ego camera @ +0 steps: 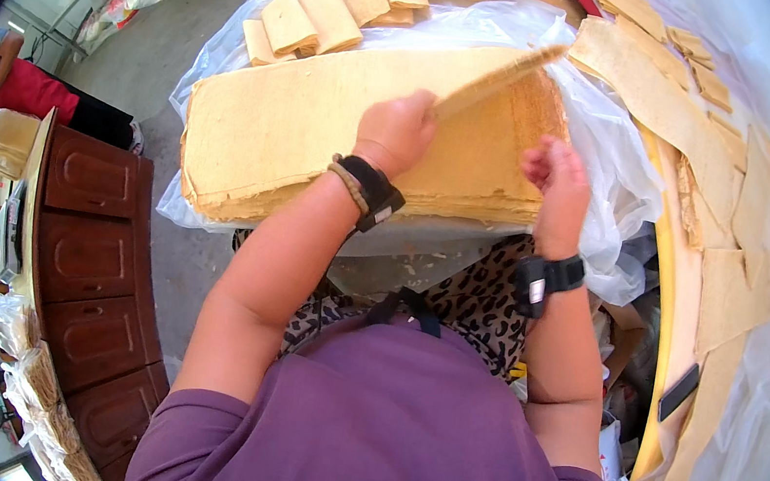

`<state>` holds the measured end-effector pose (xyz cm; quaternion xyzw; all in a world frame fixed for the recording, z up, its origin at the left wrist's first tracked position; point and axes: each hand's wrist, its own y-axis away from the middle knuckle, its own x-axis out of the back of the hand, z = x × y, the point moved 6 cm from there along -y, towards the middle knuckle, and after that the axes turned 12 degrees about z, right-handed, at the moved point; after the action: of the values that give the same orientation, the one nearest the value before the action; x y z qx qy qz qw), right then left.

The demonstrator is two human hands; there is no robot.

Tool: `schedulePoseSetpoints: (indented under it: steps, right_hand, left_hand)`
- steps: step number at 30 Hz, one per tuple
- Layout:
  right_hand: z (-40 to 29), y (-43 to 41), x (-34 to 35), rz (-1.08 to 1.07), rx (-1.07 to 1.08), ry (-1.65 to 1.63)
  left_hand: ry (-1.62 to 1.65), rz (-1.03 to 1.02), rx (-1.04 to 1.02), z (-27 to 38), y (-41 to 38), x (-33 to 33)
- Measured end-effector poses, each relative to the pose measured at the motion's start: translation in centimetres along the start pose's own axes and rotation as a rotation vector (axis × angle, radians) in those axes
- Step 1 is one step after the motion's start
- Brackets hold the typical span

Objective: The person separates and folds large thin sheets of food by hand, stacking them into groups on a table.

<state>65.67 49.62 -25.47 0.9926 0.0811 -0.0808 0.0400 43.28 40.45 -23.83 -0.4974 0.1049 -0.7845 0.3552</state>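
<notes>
A large stack of thin yellow-tan sheets (283,123) lies on clear plastic sheeting (609,169) in front of me. My left hand (397,130) is closed over the middle of the stack. It grips a tan sheet piece (500,79), seen nearly edge-on, that slants up to the right past the stack's far right corner. By the stack's right edge is my right hand (558,173), its fingers curled and slightly blurred; whether anything is pinched in them cannot be made out. Beyond the stack's far edge lie several folded tan pieces (331,19), overlapping one another.
Long tan strips (687,135) cover a yellow-edged surface on the right, with a dark phone (679,392) among them. Dark red wooden cabinets (91,258) line the left side, with plastic-bagged bundles (36,383) on top. Another person (23,86) stands at the far left.
</notes>
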Motion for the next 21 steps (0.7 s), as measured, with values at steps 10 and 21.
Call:
schedulePoseSetpoints:
  steps: [10, 21]
  right_hand:
    - [4.0, 5.4, -6.9, -0.337, -0.406, -0.391]
    - [8.8, 3.9, -4.9, 0.18, -0.478, -0.218]
  left_hand:
    - [-0.22, -0.111, -0.284, 2.7, 3.8, 1.6]
    - [-0.237, -0.029, -0.366, -1.3, 10.8, 2.9]
